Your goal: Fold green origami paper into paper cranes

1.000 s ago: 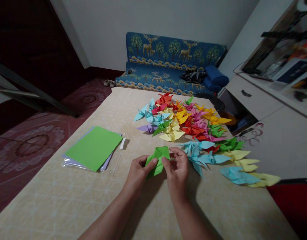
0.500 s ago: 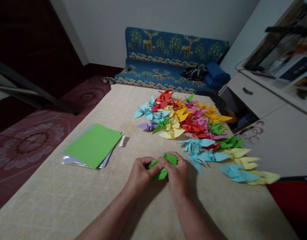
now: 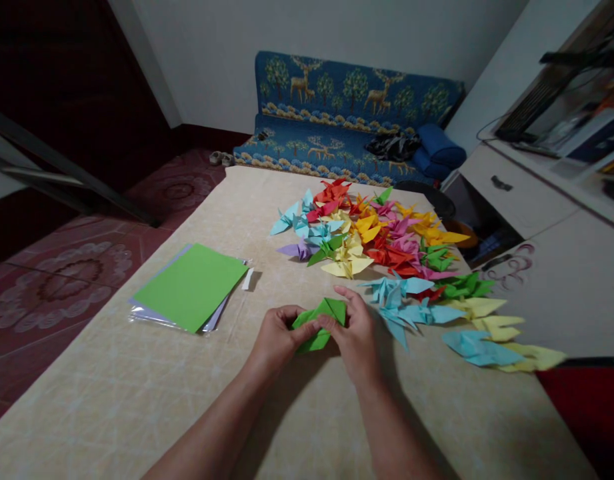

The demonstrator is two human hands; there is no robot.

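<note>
A partly folded piece of green origami paper (image 3: 331, 308) is held between my two hands, over the near middle of the table. My left hand (image 3: 279, 339) grips its left side, thumb on top and fingers beneath. On its right side my right hand (image 3: 357, 333) pinches it with the thumb on top, the index finger stretched out past the far edge. The two thumb tips nearly meet on the paper. Just beyond and to the right lie many folded paper cranes (image 3: 367, 230) in several colours, the nearest being light blue ones (image 3: 397, 313).
A stack of square sheets, green on top (image 3: 194, 287), lies on a clear plastic wrapper at the left, with a small white strip (image 3: 248, 280) beside it. The table (image 3: 137, 407) has a cream patterned cover. Beyond stands a blue sofa (image 3: 317, 143); a white cabinet (image 3: 561, 267) is at the right.
The green paper has been turned and spread flatter between my hands. My right index finger has lifted off it and straightened. The whole view has shifted slightly.
</note>
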